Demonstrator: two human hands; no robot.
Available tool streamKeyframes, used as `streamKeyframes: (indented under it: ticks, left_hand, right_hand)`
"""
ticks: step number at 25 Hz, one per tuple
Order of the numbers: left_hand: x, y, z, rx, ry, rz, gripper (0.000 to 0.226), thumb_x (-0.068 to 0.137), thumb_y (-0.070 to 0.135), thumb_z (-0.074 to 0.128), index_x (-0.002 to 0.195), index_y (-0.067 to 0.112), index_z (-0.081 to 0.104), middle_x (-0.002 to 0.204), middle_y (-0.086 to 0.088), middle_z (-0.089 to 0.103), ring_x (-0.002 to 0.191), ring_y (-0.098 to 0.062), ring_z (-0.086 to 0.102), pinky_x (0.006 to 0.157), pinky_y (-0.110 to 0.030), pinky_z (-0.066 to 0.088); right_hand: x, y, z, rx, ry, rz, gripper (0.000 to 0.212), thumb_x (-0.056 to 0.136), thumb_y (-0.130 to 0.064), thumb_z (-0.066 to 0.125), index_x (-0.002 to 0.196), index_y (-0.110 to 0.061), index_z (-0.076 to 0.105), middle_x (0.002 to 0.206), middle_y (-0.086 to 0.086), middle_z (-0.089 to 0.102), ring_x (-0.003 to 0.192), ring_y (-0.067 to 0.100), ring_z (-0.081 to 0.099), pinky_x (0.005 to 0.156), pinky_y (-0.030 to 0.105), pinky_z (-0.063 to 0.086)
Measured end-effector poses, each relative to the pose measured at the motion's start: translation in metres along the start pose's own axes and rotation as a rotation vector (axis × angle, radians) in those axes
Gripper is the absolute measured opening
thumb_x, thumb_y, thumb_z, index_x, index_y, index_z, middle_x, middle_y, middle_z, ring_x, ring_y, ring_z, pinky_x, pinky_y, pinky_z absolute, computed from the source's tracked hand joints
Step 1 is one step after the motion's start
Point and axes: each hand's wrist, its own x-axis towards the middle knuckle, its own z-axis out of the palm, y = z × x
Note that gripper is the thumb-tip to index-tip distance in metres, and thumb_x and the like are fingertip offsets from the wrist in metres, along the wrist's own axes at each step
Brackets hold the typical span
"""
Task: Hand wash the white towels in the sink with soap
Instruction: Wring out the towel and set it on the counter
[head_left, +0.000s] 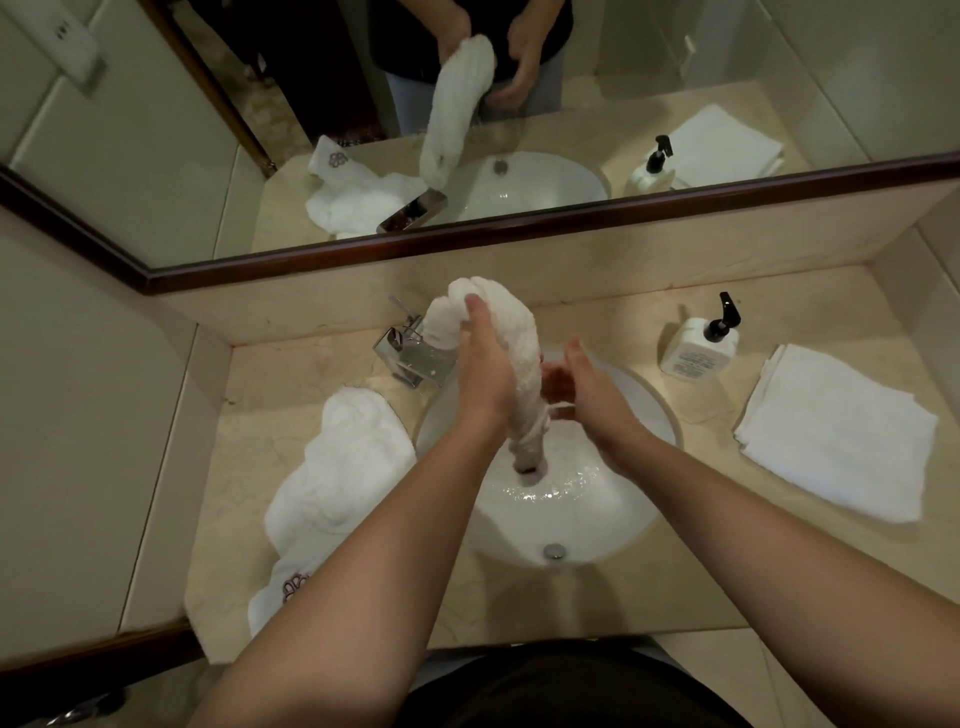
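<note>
Twisted wet white towel (511, 358) hangs above sink (644, 499).

Dim warm indoor light, glints on the wet sink (613, 525), wide-angle bending at edges, soft focus

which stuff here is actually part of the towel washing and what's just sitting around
Part of the job:
- wet twisted white towel, gripped by the left hand, right hand beside it
- round white sink basin
- square chrome faucet
- white soap pump bottle with black top
- crumpled white towel with embroidered logo
- folded white towel

Lying about:
- dark-framed mirror
- beige marble counter
</note>
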Motion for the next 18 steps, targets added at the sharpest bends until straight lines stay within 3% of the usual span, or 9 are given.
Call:
streamKeyframes:
  ticks: [2, 4, 6, 8, 10, 12, 15, 18]
  left_hand:
    - [-0.010, 0.000, -0.007, 0.136, -0.028, 0.144, 0.061, 0.101, 0.057, 0.035, 0.142, 0.013, 0.046, 0.126, 0.000, 0.060, 0.120, -0.018, 0.057, 0.097, -0.028, 0.044]
    - [-0.015, -0.004, -0.014, 0.207, -0.082, 0.226, 0.041, 0.103, 0.039, 0.042, 0.127, 0.010, 0.058, 0.110, 0.001, 0.067, 0.101, -0.013, 0.063, 0.078, -0.021, 0.047]
    - [-0.023, -0.004, -0.017, 0.273, -0.121, 0.233, 0.043, 0.087, 0.040, 0.050, 0.107, 0.006, 0.066, 0.096, -0.004, 0.068, 0.086, -0.016, 0.062, 0.069, -0.027, 0.046]
    - [-0.023, -0.003, -0.020, 0.287, -0.143, 0.178, 0.046, 0.076, 0.046, 0.048, 0.095, 0.009, 0.068, 0.095, -0.013, 0.070, 0.089, -0.027, 0.064, 0.078, -0.037, 0.051]
    - [-0.026, 0.003, -0.020, 0.245, -0.139, 0.122, 0.053, 0.079, 0.065, 0.046, 0.091, 0.021, 0.073, 0.098, -0.009, 0.075, 0.096, -0.027, 0.071, 0.090, -0.043, 0.055]
    - [-0.026, 0.006, -0.018, 0.230, -0.083, 0.099, 0.062, 0.083, 0.076, 0.041, 0.089, 0.025, 0.075, 0.095, -0.004, 0.077, 0.094, -0.022, 0.073, 0.093, -0.045, 0.056]
    - [-0.021, 0.014, -0.019, 0.053, 0.004, 0.095, 0.043, 0.097, 0.057, 0.049, 0.100, 0.017, 0.066, 0.102, -0.006, 0.074, 0.094, -0.023, 0.071, 0.087, -0.044, 0.058]
    - [-0.020, 0.021, -0.024, 0.039, -0.052, 0.175, 0.024, 0.102, 0.034, 0.053, 0.091, 0.014, 0.059, 0.084, -0.002, 0.064, 0.078, -0.016, 0.060, 0.071, -0.033, 0.051]
  right_hand:
    - [0.010, -0.016, -0.003, 0.123, -0.054, 0.070, 0.078, 0.098, -0.065, 0.020, 0.114, -0.005, 0.067, 0.103, 0.016, 0.072, 0.093, 0.021, 0.065, 0.084, 0.033, 0.050]
    - [0.017, -0.039, -0.005, 0.246, -0.113, 0.132, 0.077, 0.096, -0.068, 0.023, 0.117, -0.006, 0.065, 0.105, 0.014, 0.073, 0.098, 0.023, 0.069, 0.086, 0.035, 0.053]
    - [0.018, -0.059, -0.005, 0.219, -0.133, 0.108, 0.066, 0.096, -0.063, 0.037, 0.118, -0.007, 0.065, 0.104, 0.011, 0.074, 0.097, 0.023, 0.071, 0.080, 0.034, 0.056]
    - [0.017, -0.066, -0.002, 0.157, -0.092, 0.055, 0.048, 0.095, -0.048, 0.056, 0.117, -0.006, 0.065, 0.102, 0.010, 0.074, 0.094, 0.024, 0.072, 0.076, 0.035, 0.057]
    - [0.013, -0.066, 0.006, 0.186, -0.028, 0.030, 0.035, 0.093, -0.033, 0.063, 0.115, -0.006, 0.063, 0.101, 0.011, 0.073, 0.094, 0.028, 0.071, 0.076, 0.037, 0.056]
    - [0.006, -0.066, 0.015, 0.197, 0.005, -0.015, 0.033, 0.093, -0.027, 0.062, 0.120, -0.009, 0.060, 0.106, 0.010, 0.070, 0.096, 0.027, 0.069, 0.075, 0.036, 0.055]
    - [-0.001, -0.065, 0.019, 0.149, 0.046, -0.109, 0.036, 0.091, -0.026, 0.059, 0.125, -0.018, 0.057, 0.113, 0.005, 0.067, 0.102, 0.024, 0.066, 0.085, 0.040, 0.055]
    - [-0.008, -0.070, 0.015, 0.148, 0.021, -0.102, 0.042, 0.092, -0.042, 0.059, 0.123, -0.014, 0.059, 0.111, 0.007, 0.070, 0.102, 0.025, 0.068, 0.089, 0.042, 0.054]
